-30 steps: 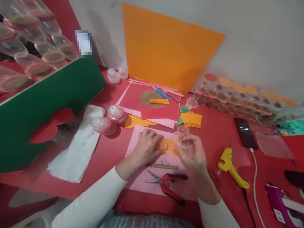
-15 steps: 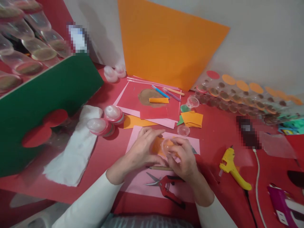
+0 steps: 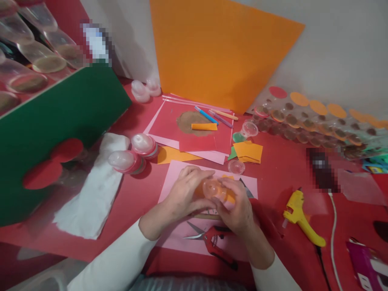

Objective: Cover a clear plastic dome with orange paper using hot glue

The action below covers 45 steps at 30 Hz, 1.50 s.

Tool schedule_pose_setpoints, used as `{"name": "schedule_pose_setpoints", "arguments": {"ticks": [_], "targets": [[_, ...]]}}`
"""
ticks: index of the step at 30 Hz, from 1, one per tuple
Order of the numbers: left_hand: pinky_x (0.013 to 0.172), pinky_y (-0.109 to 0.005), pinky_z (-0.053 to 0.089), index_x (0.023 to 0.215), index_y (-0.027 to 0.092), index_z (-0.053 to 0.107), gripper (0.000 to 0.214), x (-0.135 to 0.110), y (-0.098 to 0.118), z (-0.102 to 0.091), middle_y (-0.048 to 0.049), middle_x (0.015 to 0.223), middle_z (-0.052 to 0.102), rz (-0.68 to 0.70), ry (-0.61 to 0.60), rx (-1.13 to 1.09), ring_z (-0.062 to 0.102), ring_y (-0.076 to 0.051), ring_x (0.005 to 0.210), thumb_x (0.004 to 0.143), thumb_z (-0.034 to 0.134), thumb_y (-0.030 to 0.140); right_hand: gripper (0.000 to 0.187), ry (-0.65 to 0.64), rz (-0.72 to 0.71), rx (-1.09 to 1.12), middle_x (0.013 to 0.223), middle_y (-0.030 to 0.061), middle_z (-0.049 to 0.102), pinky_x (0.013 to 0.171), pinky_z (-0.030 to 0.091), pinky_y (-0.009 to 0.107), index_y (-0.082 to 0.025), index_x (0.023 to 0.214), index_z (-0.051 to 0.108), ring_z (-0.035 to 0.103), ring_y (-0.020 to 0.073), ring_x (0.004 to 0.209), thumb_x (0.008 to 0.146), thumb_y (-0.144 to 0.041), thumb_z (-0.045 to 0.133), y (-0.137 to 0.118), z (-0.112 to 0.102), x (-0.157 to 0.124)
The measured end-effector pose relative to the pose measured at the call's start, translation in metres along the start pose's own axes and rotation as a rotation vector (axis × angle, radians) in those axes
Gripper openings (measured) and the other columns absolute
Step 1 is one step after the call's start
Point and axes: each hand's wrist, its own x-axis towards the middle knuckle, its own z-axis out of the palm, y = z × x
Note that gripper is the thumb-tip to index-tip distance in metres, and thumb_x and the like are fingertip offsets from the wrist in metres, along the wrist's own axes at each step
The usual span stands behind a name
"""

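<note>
A small clear plastic dome (image 3: 211,188) sits between my two hands over the pink sheet (image 3: 169,230), with orange paper showing through and around it. My left hand (image 3: 188,188) curves round its left side, thumb below and fingers above. On the opposite side, my right hand (image 3: 238,202) grips it with thumb and fingertips. Just below the hands lies a thin brown stick-like tool (image 3: 206,216), partly hidden. Red-handled pruning snips (image 3: 209,240) rest on the pink sheet near me, blades apart and pointing left.
Left are a white folded cloth (image 3: 93,190), domed cups (image 3: 124,161) and a green panel (image 3: 60,117). Orange paper pieces (image 3: 249,151) and markers (image 3: 206,115) lie beyond my hands. A yellow glue gun (image 3: 300,218) with its cord is right. Several clear cups (image 3: 315,125) line the back right.
The clear plastic dome has been turned so its rounded top faces up toward me. My left hand has closed in around it, and the right hand's fingers have shifted along its side.
</note>
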Motion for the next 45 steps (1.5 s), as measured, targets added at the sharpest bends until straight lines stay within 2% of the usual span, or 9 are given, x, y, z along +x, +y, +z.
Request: {"name": "schedule_pose_setpoints", "arguments": {"ticks": [3,8,19,25,28,38,45], "targets": [[0.097,-0.045,0.054,0.135,0.024,0.060,0.072,0.0003,-0.0001,0.0001,-0.0102,0.123,0.074,-0.033,-0.003,-0.008,0.063,-0.030,0.111,0.077,0.087,0.057,0.032,0.001,0.039,-0.034,0.109,0.0124,0.074,0.079,0.061,0.046,-0.023,0.128,0.057,0.071,0.0290,0.093,0.103,-0.044,0.056,-0.0005,0.0014,-0.0001],[0.097,-0.046,0.054,0.127,0.023,0.064,0.064,0.0009,-0.0008,0.0002,-0.0098,0.119,0.075,-0.011,0.008,-0.030,0.065,-0.029,0.107,0.078,0.086,0.058,0.033,0.019,-0.005,-0.084,0.112,0.0121,0.074,0.084,0.061,0.048,-0.023,0.133,0.055,0.071,0.0292,0.099,0.105,-0.039,0.054,-0.0011,0.0031,-0.0019],[0.098,-0.047,0.053,0.126,0.024,0.066,0.066,0.0015,-0.0031,0.0013,-0.0097,0.121,0.075,-0.063,0.003,-0.005,0.065,-0.030,0.110,0.075,0.089,0.057,0.036,-0.002,0.035,-0.082,0.115,0.0130,0.073,0.085,0.061,0.048,-0.023,0.135,0.055,0.070,0.0300,0.100,0.100,-0.030,0.054,-0.0003,0.0050,-0.0032],[0.097,-0.045,0.053,0.127,0.023,0.066,0.065,0.0010,-0.0040,0.0015,-0.0099,0.120,0.075,-0.025,0.026,-0.013,0.065,-0.029,0.110,0.076,0.088,0.056,0.038,0.015,0.014,-0.066,0.115,0.0128,0.071,0.085,0.060,0.047,-0.023,0.137,0.054,0.069,0.0296,0.100,0.099,-0.024,0.054,-0.0017,0.0049,-0.0020],[0.098,-0.045,0.053,0.124,0.023,0.067,0.064,0.0018,-0.0034,0.0017,-0.0093,0.117,0.075,-0.057,0.017,-0.010,0.065,-0.030,0.109,0.075,0.089,0.057,0.041,0.014,-0.003,-0.058,0.115,0.0127,0.071,0.084,0.060,0.046,-0.022,0.139,0.053,0.068,0.0294,0.100,0.098,-0.023,0.055,-0.0017,0.0051,-0.0010],[0.097,-0.047,0.052,0.121,0.023,0.068,0.062,0.0041,-0.0002,0.0003,-0.0082,0.109,0.074,-0.108,-0.010,-0.036,0.064,-0.029,0.105,0.076,0.087,0.061,0.037,-0.003,0.012,-0.072,0.113,0.0122,0.073,0.084,0.060,0.047,-0.023,0.136,0.055,0.070,0.0295,0.098,0.099,-0.027,0.055,0.0007,0.0054,-0.0002],[0.097,-0.047,0.052,0.120,0.023,0.068,0.057,0.0034,0.0018,0.0004,-0.0086,0.110,0.074,-0.116,0.014,-0.047,0.064,-0.029,0.105,0.076,0.089,0.055,0.037,-0.003,-0.010,-0.071,0.113,0.0122,0.073,0.084,0.061,0.046,-0.023,0.137,0.055,0.070,0.0292,0.099,0.101,-0.029,0.056,-0.0002,0.0053,0.0020]]}}
